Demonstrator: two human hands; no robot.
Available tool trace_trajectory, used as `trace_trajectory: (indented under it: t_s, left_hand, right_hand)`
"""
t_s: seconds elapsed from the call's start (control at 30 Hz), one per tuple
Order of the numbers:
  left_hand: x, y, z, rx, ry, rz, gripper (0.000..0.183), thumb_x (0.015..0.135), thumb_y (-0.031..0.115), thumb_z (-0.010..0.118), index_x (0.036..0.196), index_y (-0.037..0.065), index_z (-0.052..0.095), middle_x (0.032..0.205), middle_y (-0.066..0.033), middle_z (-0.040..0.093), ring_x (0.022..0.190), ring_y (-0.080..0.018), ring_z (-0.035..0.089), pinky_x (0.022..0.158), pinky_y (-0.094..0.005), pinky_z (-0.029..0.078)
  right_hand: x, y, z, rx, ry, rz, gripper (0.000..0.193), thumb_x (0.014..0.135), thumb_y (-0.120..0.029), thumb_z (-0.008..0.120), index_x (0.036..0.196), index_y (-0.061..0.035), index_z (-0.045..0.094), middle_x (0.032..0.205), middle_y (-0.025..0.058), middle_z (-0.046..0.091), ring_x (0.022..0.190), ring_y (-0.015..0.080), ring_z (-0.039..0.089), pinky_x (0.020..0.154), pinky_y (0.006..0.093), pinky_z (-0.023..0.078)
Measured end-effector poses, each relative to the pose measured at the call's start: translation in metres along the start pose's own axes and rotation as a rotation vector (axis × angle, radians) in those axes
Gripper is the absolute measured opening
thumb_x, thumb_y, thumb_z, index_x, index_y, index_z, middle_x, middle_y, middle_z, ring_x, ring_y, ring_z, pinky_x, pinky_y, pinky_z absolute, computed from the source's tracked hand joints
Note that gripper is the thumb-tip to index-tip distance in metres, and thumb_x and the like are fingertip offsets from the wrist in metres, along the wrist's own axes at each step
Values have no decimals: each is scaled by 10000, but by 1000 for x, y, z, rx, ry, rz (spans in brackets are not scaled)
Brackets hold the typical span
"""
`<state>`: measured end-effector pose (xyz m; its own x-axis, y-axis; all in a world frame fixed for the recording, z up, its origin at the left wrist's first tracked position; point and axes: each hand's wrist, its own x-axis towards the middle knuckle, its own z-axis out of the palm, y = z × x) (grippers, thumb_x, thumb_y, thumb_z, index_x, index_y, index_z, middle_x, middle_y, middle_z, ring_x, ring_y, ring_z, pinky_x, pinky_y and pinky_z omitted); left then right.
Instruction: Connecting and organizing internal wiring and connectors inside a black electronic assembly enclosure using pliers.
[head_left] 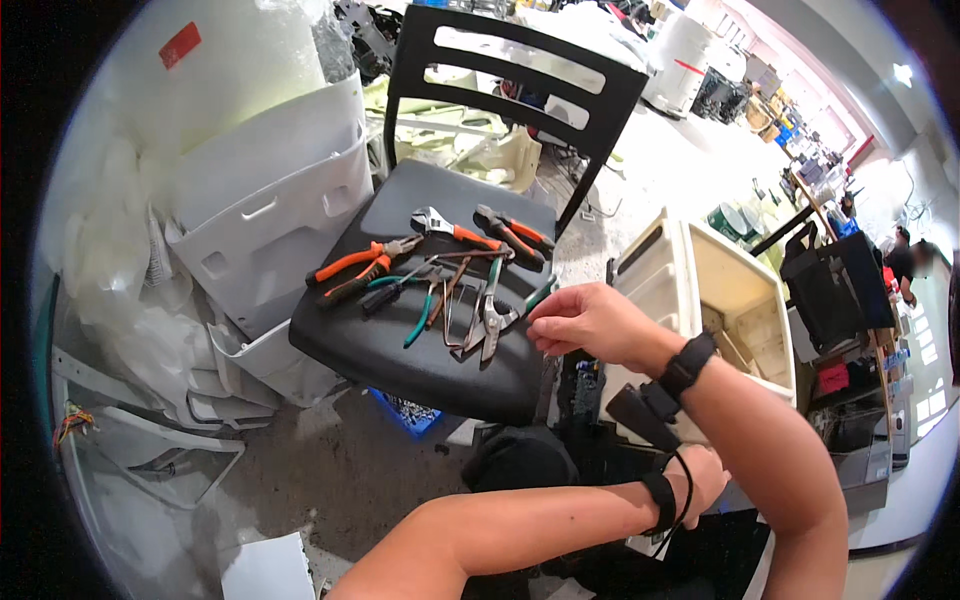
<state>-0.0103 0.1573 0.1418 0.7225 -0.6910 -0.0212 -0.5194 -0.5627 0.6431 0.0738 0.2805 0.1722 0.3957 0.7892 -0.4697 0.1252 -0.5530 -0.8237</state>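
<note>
My right hand (pixel 592 322) is over the right front of a black chair seat (pixel 440 385), fingers loosely bent beside the pruning shears (pixel 492 322) with green handles. I cannot tell whether the fingertips touch a handle. Around the shears lie orange-handled pliers (pixel 365 265), an adjustable wrench (pixel 455 231), large cutting pliers (pixel 515 235), a green-handled tool (pixel 418 322), a black-handled screwdriver (pixel 382 298) and bent hex keys (pixel 448 318). Lower right, my left hand (pixel 703 484) is closed, its fingers mostly hidden. Next to it juts a dark, handle-like piece (pixel 640 420).
Two cream plastic bins (pixel 740 285) stand to the right of the chair. White plastic housings (pixel 270 220) are stacked at its left. A blue tray of small parts (pixel 405 410) is under the seat, near a dark rounded object (pixel 520 465). Far right, people (pixel 905 262) stand beyond shelves.
</note>
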Motion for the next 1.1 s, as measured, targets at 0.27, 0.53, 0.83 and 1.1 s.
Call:
trace_trajectory:
  t_s: [0.27,0.53,0.83,1.1]
  left_hand:
    - [3,-7,36,173,226,58,661,626,305,808,1207,96,573,1038,-130,634,934,-347,628,798,-439,529]
    - [0,-1,34,207,276,-76,489,740,320,717,1148,78,594,1018,-180,565,863,-333,618,705,-435,540]
    - [18,13,41,237,391,-156,364,952,277,440,1014,-6,660,995,-211,581,881,-362,608,740,-456,534]
    - [11,13,40,264,269,-174,338,904,302,491,1067,69,674,1067,-199,575,975,-365,573,783,-472,518]
  right_hand:
    - [-80,-32,-32,21,249,-73,231,871,-162,614,972,44,643,812,73,664,735,108,628,683,240,523]
    - [-243,-8,-18,-251,472,60,79,766,-50,649,799,18,674,758,97,692,692,133,652,626,248,504]
    - [-333,160,37,220,1166,378,264,974,-264,460,963,-14,543,742,92,618,566,118,572,467,214,451]
    - [-298,180,49,677,1243,472,350,976,-447,406,883,-129,518,667,-26,587,539,55,550,401,172,367]
